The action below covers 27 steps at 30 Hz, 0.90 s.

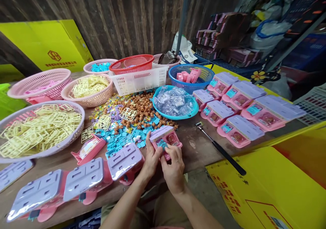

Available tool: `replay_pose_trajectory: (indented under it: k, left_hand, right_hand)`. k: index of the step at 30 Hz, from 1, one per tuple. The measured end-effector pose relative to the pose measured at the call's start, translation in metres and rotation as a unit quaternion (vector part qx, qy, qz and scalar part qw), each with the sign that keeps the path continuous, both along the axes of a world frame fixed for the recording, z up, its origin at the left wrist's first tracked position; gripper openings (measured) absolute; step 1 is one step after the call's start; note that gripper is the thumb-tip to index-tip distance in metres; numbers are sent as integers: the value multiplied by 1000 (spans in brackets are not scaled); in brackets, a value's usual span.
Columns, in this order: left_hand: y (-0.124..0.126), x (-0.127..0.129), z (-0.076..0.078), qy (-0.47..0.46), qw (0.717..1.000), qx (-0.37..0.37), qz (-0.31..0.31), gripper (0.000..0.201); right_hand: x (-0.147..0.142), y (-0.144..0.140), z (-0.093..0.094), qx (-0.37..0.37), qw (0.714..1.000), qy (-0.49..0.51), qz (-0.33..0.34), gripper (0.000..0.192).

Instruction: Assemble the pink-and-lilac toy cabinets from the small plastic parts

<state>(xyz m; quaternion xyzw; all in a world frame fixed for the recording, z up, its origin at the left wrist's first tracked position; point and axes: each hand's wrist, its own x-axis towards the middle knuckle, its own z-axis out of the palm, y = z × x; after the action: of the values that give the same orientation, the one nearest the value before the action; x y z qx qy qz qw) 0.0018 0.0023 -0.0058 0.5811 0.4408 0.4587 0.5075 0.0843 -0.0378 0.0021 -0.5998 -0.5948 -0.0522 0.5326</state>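
My left hand (151,157) is closed round the left side of a pink-and-lilac toy unit (161,133). A small teal plastic piece (162,144) sits at the toy's front, under my left thumb. From the right, my right hand (173,169) pinches at that teal piece, its fingertips against the toy's front. How far the piece is seated is hidden by the fingers. Left of my hands stand several similar units with lilac tops (124,161). Just beyond the toy lies a loose heap of teal parts (118,137).
A black-handled hammer-like tool (222,151) lies at the right. Finished-looking toy units (234,128) stand in rows behind it. A turquoise bowl (175,116) holds clear parts; brown pieces (140,108) lie beside it. Baskets (83,120) with cream frames stand left, and a yellow carton (270,185) at right.
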Motion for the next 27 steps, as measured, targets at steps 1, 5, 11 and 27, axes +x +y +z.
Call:
replay_pose_trajectory:
  k: [1,5,11,27]
  left_hand:
    - [1,-1,-1,-11,1000,-5,-16,65]
    - [4,-1,-4,-37,999,-9,-21,68]
    - [6,0,-2,-21,1000,0,-13,80]
    - [8,-2,8,-38,997,-37,-54,82]
  right_hand:
    - [0,0,0,5,1000,4,-1,9]
    - [0,3,-1,33,999,5,0,9]
    - [1,7,-3,59,998,2,5,11]
    - [2,15,-13,64,998,4,25,14]
